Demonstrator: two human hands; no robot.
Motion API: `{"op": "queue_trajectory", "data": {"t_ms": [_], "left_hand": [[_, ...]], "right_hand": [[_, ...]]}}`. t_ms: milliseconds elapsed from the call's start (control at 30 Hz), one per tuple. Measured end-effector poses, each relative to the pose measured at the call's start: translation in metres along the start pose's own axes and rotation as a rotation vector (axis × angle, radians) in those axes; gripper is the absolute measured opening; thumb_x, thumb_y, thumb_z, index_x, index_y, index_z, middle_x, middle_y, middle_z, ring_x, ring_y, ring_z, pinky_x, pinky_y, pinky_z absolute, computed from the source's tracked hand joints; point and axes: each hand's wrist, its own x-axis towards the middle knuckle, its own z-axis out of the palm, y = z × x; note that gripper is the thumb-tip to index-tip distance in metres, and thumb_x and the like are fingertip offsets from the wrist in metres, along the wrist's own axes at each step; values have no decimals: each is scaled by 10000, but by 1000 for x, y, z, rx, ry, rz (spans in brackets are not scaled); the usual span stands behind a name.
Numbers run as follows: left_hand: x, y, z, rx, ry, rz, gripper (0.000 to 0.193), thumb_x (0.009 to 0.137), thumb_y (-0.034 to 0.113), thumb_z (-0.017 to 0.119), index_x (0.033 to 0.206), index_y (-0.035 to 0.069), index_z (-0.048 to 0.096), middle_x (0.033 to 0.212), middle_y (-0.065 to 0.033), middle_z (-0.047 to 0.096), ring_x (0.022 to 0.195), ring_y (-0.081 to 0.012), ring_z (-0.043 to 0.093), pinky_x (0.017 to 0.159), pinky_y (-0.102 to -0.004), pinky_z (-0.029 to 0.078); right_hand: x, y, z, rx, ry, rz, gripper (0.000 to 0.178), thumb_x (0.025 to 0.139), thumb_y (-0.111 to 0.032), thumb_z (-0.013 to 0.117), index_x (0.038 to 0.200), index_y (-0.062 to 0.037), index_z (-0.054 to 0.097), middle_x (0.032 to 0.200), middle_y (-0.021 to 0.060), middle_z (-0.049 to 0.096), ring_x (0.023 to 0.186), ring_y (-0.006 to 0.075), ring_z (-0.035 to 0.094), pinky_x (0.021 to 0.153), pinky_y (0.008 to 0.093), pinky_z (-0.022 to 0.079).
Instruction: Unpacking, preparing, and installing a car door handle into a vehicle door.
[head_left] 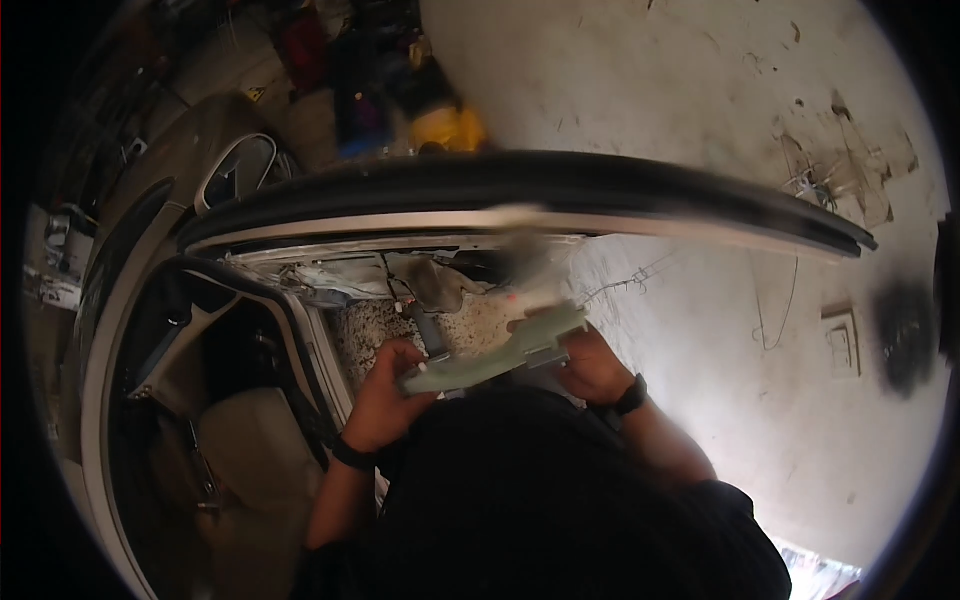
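A long, pale green, slightly curved piece (495, 360), which looks like plastic trim, is held between my two hands in front of my body. My left hand (385, 395) is closed around its left end, thumb along the lower edge. The right end is gripped by my right hand (595, 370), with part of those fingers hidden behind the piece. Beyond it stands an open car door (480, 190), its inner side stripped and showing wires and a crumpled liner (440, 285). Just past my left hand is a dark grey elongated object (429, 330) whose kind I cannot make out.
To the left, the car's opening shows a beige seat (250, 435). A side mirror (240, 170) sits at the door's far left. Dirty pale wall (690, 100) with a switch plate (842, 343) rises on the right. Below the door lies speckled floor (365, 345); a yellow object (450, 128) is beyond.
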Motion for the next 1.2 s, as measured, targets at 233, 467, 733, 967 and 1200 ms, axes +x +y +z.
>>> {"op": "queue_trajectory", "data": {"t_ms": [233, 467, 733, 967, 1200], "left_hand": [[-2, -20, 43, 179, -190, -72, 472, 814, 72, 763, 1241, 70, 563, 1119, -116, 637, 1057, -242, 620, 934, -354, 487], [14, -28, 70, 351, -268, -63, 374, 868, 160, 726, 1199, 47, 596, 1117, -131, 657, 1055, -268, 634, 939, -367, 481], [29, -31, 81, 356, -345, -305, 310, 935, 209, 644, 1178, 19, 613, 1026, -173, 664, 994, -274, 648, 894, -370, 487], [35, -43, 70, 474, -201, -305, 308, 943, 224, 631, 1161, 9, 607, 868, -163, 671, 803, -318, 669, 742, -439, 511], [66, -84, 40, 802, -62, -58, 263, 911, 194, 652, 1095, 13, 600, 1000, -257, 655, 952, -455, 622, 814, -508, 492]], "right_hand": [[6, 11, -81, -1095, -348, -374, 434, 841, -35, 624, 1272, -82, 608, 1305, 191, 582, 1235, 416, 530, 1074, 451, 439], [8, 29, -82, -717, -125, -336, 286, 899, -114, 632, 1146, 29, 626, 1007, 49, 689, 871, 70, 635, 526, 215, 355], [19, 19, -85, -103, 73, 154, 361, 940, -178, 665, 1220, 35, 585, 1092, 85, 684, 933, 173, 679, 481, 226, 351], [38, 7, -166, -885, 397, -247, 699, 799, -273, 800, 1370, 7, 511, 1258, 186, 642, 1024, 267, 677, 913, 376, 526], [6, -139, -144, -1110, 459, -969, 326, 812, -145, 792, 1104, -27, 709, 1053, 140, 727, 971, 184, 689, 870, 340, 528]]}}
